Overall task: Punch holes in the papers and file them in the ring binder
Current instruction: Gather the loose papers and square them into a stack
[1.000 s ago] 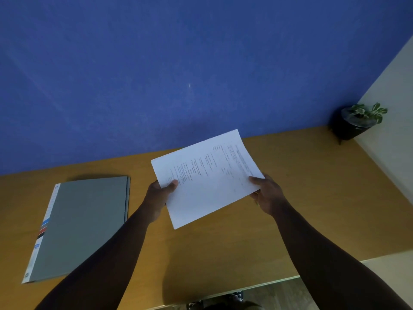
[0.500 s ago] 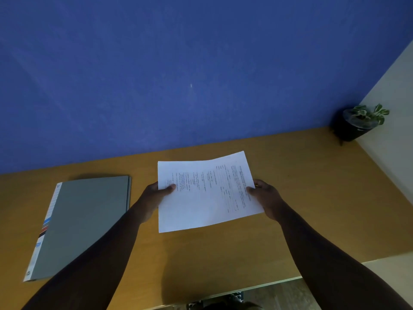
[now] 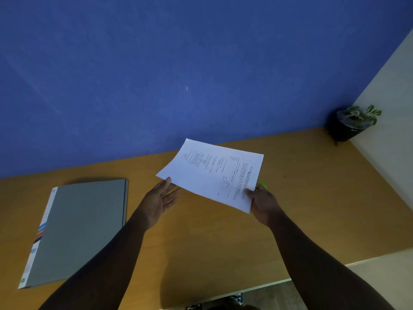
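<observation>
Head view: our right hand [image 3: 263, 203] pinches the printed papers [image 3: 214, 173] by a corner above the wooden desk [image 3: 223, 242]; our left hand [image 3: 158, 199], fingers straight and relaxed, touches their left edge. The grey ring binder [image 3: 78, 229] lies shut at left.

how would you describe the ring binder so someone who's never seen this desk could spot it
Start at the blue wall and drop to the wooden desk below it. At the desk's left end, left of the left hand, lies the ring binder, flat and closed. It alone is grey, with a white spine strip bearing coloured marks.
</observation>
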`<action>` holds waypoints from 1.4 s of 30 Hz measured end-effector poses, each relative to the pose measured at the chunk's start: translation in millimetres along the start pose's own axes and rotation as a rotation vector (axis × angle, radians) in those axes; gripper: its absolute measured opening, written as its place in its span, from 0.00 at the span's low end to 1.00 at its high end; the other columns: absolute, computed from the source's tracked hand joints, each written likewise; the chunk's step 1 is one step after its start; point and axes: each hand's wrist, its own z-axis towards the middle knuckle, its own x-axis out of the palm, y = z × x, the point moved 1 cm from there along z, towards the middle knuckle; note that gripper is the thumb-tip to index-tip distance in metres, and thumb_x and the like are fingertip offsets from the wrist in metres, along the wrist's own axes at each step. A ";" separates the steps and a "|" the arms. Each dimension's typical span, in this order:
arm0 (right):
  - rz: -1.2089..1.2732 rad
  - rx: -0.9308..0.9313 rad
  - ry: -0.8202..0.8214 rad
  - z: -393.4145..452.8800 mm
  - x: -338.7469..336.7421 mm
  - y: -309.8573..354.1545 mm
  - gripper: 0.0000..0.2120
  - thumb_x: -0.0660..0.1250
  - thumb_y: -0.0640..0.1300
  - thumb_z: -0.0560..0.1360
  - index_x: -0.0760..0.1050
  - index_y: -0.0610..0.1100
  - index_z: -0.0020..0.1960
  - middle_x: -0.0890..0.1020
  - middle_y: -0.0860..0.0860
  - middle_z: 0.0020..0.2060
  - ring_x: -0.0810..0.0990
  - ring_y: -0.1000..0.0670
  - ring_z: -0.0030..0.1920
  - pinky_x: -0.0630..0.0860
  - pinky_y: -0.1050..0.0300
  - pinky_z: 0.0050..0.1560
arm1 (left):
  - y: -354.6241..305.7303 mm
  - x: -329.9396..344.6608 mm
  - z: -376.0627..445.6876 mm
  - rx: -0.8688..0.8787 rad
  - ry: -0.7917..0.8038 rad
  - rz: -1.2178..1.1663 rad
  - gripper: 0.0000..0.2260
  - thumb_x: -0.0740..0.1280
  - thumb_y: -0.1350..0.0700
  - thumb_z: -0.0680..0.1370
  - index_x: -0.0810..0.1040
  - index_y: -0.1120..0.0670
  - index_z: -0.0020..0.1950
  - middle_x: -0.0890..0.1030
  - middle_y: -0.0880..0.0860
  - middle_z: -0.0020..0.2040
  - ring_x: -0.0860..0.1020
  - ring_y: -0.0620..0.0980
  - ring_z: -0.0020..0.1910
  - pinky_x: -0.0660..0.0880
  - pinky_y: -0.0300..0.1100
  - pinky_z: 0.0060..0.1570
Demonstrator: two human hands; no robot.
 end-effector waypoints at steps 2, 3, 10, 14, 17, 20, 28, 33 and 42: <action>0.028 0.012 0.058 -0.5 4.9 -5.0 0.17 0.61 0.29 0.77 0.74 0.38 0.65 0.79 0.43 0.63 0.77 0.39 0.63 0.74 0.35 0.62 | 2.5 11.6 4.3 0.005 0.011 0.028 0.18 0.66 0.46 0.79 0.74 0.46 0.68 0.82 0.47 0.63 0.80 0.49 0.63 0.74 0.48 0.62; 0.040 0.028 0.068 -2.1 7.7 -6.9 0.19 0.61 0.29 0.77 0.73 0.38 0.66 0.79 0.43 0.63 0.76 0.39 0.64 0.74 0.35 0.62 | 4.8 16.5 7.1 0.007 0.006 0.032 0.18 0.68 0.47 0.79 0.74 0.47 0.68 0.82 0.47 0.63 0.79 0.50 0.63 0.74 0.49 0.62; 0.072 0.127 0.185 -12.1 20.5 -19.6 0.22 0.67 0.26 0.72 0.73 0.39 0.64 0.81 0.42 0.61 0.80 0.40 0.60 0.80 0.45 0.51 | 17.8 49.9 23.6 0.051 -0.125 -0.025 0.15 0.70 0.54 0.79 0.76 0.50 0.65 0.83 0.51 0.60 0.80 0.53 0.59 0.80 0.52 0.53; -0.005 0.151 0.220 -12.4 21.5 -21.4 0.24 0.71 0.26 0.69 0.74 0.40 0.62 0.82 0.43 0.60 0.82 0.41 0.58 0.79 0.42 0.57 | 19.8 61.1 34.2 0.027 -0.254 -0.051 0.16 0.69 0.51 0.79 0.76 0.52 0.66 0.83 0.52 0.59 0.81 0.55 0.57 0.81 0.54 0.53; -0.019 0.144 0.227 -9.5 18.7 -19.2 0.23 0.71 0.26 0.70 0.74 0.41 0.61 0.82 0.43 0.58 0.82 0.41 0.57 0.79 0.43 0.56 | 17.8 64.2 38.5 0.032 -0.270 -0.009 0.15 0.69 0.50 0.79 0.75 0.51 0.65 0.83 0.52 0.58 0.82 0.56 0.56 0.80 0.57 0.55; 0.008 0.127 0.179 -3.5 11.7 -15.3 0.21 0.70 0.29 0.72 0.74 0.42 0.62 0.82 0.44 0.59 0.84 0.43 0.55 0.81 0.49 0.48 | 14.2 62.2 42.7 0.040 -0.254 0.023 0.16 0.68 0.51 0.80 0.74 0.51 0.66 0.82 0.52 0.59 0.82 0.56 0.56 0.80 0.58 0.55; -0.032 0.056 -0.113 15.0 -9.9 2.9 0.24 0.70 0.35 0.74 0.71 0.51 0.66 0.81 0.53 0.50 0.80 0.46 0.52 0.77 0.52 0.51 | 14.3 40.3 48.5 0.011 -0.211 0.127 0.10 0.68 0.54 0.80 0.78 0.49 0.61 0.83 0.51 0.58 0.80 0.55 0.56 0.78 0.51 0.50; -0.357 0.009 -0.028 18.5 -8.5 2.7 0.18 0.66 0.38 0.77 0.75 0.49 0.66 0.83 0.50 0.48 0.79 0.49 0.51 0.75 0.55 0.53 | 22.4 40.1 52.9 0.004 -0.167 0.195 0.09 0.69 0.55 0.79 0.79 0.50 0.59 0.84 0.50 0.55 0.81 0.56 0.55 0.78 0.52 0.50; -0.467 -0.011 -0.053 24.0 -17.7 -12.3 0.15 0.66 0.38 0.77 0.80 0.54 0.59 0.85 0.55 0.44 0.82 0.52 0.47 0.77 0.55 0.54 | 39.5 50.0 63.6 -0.025 -0.128 0.265 0.15 0.76 0.56 0.73 0.80 0.54 0.59 0.85 0.52 0.54 0.82 0.58 0.54 0.79 0.60 0.56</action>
